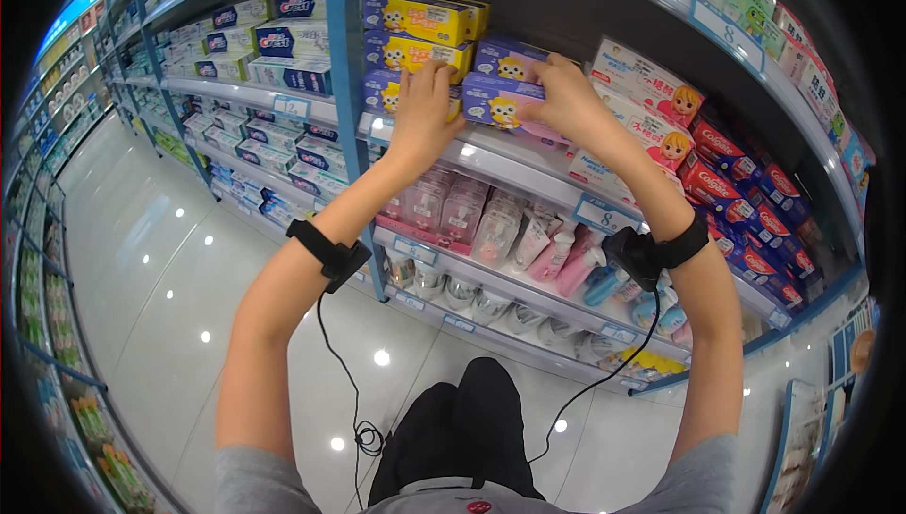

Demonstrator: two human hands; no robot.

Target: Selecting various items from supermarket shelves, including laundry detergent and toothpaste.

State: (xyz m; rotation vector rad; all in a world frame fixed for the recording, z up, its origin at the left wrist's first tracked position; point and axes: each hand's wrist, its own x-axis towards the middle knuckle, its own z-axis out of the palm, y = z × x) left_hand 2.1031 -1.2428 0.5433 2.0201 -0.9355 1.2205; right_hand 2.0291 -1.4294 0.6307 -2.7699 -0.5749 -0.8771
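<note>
Yellow-and-purple toothpaste boxes (414,18) stand stacked on a store shelf beside the blue upright. My left hand (427,107) touches the front of the lower yellow boxes, its fingers bent over them. Just right of them, purple-and-pink boxes (501,105) with the same cartoon animal lie one on another. My right hand (563,93) is at the right end of these purple boxes, thumb and fingers apart around their ends; whether it grips one cannot be told. Both forearms wear black straps with small cabled devices.
White-and-pink toothpaste boxes (648,82) and red Colgate boxes (715,188) stand to the right. Crest boxes (294,40) fill the shelves left of the blue upright (347,54). Below are clear plastic packs (463,209) and pink bottles (552,255). A shelf edge (736,25) crosses overhead.
</note>
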